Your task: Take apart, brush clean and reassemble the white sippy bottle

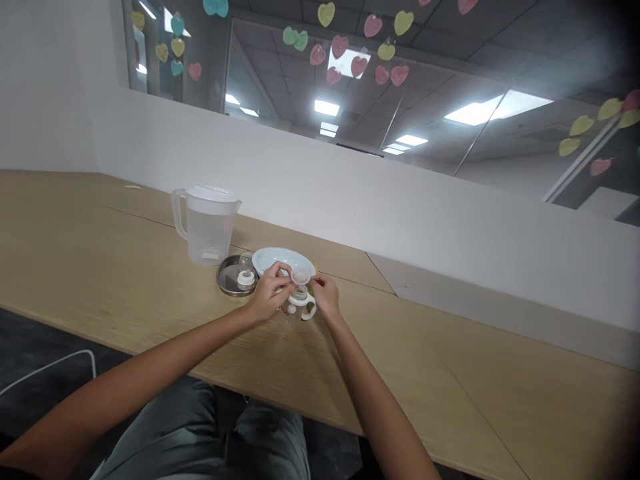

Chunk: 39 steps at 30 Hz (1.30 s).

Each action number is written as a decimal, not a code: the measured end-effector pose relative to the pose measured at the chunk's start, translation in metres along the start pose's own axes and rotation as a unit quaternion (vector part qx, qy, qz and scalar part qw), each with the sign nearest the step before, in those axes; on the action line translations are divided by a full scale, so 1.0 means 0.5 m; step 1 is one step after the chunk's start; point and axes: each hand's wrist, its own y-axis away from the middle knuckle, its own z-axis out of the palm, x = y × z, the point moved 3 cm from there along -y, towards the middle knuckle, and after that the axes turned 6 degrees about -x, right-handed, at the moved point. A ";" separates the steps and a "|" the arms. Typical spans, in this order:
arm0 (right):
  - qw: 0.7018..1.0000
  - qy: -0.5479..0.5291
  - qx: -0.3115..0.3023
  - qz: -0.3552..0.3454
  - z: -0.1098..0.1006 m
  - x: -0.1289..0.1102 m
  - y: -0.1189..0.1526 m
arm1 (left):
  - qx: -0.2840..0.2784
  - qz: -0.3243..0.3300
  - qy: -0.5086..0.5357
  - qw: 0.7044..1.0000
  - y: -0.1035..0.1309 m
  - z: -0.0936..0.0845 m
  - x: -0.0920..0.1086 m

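Even, moderate light covers the bench, while rectangular light panels glare white in the glass. A faint shadow lies beside the right forearm. The right-hand corners darken, wide-angle distortion tilts straight edges, and fine detail around the fingers looks soft.

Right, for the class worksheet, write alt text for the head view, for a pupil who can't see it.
A person's left hand and right hand hold a small translucent round piece above a clear cup with a white handle, on a wood-coloured table. Beyond it is a pale dish, with a metal tray and a translucent pitcher to the left.
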 end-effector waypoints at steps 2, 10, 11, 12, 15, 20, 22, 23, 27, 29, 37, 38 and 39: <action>1.000 -0.011 -0.005 0.003 0.002 0.002 -0.002 | -0.029 -0.018 0.010 0.999 -0.001 0.006 -0.010; 0.998 -0.056 -0.009 0.019 0.007 0.011 -0.008 | -0.068 0.002 -0.054 0.996 0.000 -0.004 -0.035; 0.998 -0.062 -0.006 0.022 0.007 0.013 -0.008 | -0.063 0.005 -0.077 0.995 -0.001 -0.011 -0.042; 0.997 -0.067 -0.004 0.025 0.007 0.015 -0.009 | -0.052 0.003 -0.103 0.993 -0.002 -0.020 -0.051; 0.996 -0.083 0.000 0.035 0.008 0.020 -0.009 | -0.019 -0.036 -0.225 0.974 -0.008 -0.058 -0.086; 0.992 -0.116 0.003 0.048 0.011 0.025 -0.006 | -0.049 -0.173 -0.401 0.899 -0.011 -0.116 -0.153; 0.991 -0.126 0.006 0.053 0.013 0.027 -0.005 | -0.056 -0.205 -0.414 0.885 -0.007 -0.127 -0.174; 0.990 -0.130 0.008 0.054 0.013 0.029 -0.005 | -0.063 -0.220 -0.420 0.879 -0.005 -0.129 -0.183; 0.989 -0.139 0.035 0.044 0.010 0.029 -0.007 | -0.107 -0.254 -0.429 0.860 0.003 -0.120 -0.211; 0.988 -0.140 0.063 0.030 0.004 0.023 -0.006 | -0.125 -0.263 -0.428 0.855 0.003 -0.114 -0.216; 0.974 -0.162 0.152 -0.039 -0.028 -0.023 0.003 | 0.017 -0.252 -0.453 0.855 -0.008 -0.167 -0.177; 0.971 -0.168 0.164 -0.044 -0.032 -0.028 0.005 | 0.067 -0.228 -0.445 0.863 -0.008 -0.178 -0.170; 0.968 -0.171 0.175 -0.054 -0.035 -0.034 0.009 | 0.111 -0.195 -0.430 0.875 -0.008 -0.186 -0.164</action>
